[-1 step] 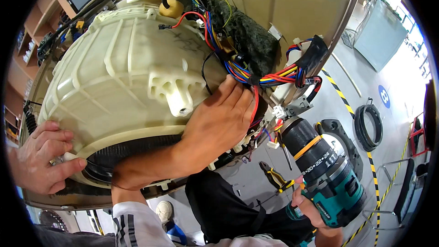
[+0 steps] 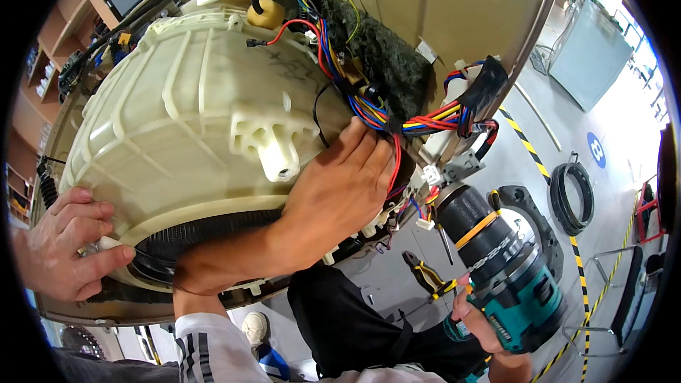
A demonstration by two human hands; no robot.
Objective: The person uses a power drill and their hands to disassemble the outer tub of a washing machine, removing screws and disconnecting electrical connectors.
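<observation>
My left hand [image 2: 337, 177] reaches across the cream plastic washing-machine tub [image 2: 191, 92]. Its fingers are stretched out side by side against the tub's side, the tips just under a taped bundle of coloured wires [image 2: 433, 119]. A red wire runs beside these fingers. In my right hand [image 2: 482, 320] is a teal-and-black cordless drill [image 2: 521, 298], gripped by its handle. Its black chuck points up and left at the cabinet edge, close to white and grey connectors [image 2: 461, 167]. The drill's tip is hidden there.
Another person's hand [image 2: 74, 248] rests on the tub rim at left. Yellow-handled pliers [image 2: 428, 275] and a black ring-shaped part [image 2: 571, 198] lie on the floor. The machine's cabinet wall [image 2: 482, 7] rises behind. A chair [image 2: 624, 305] stands far right.
The drill has tilted very slightly, and the markings on its collar now look smeared. My left hand and the other person's hand stay where they were.
</observation>
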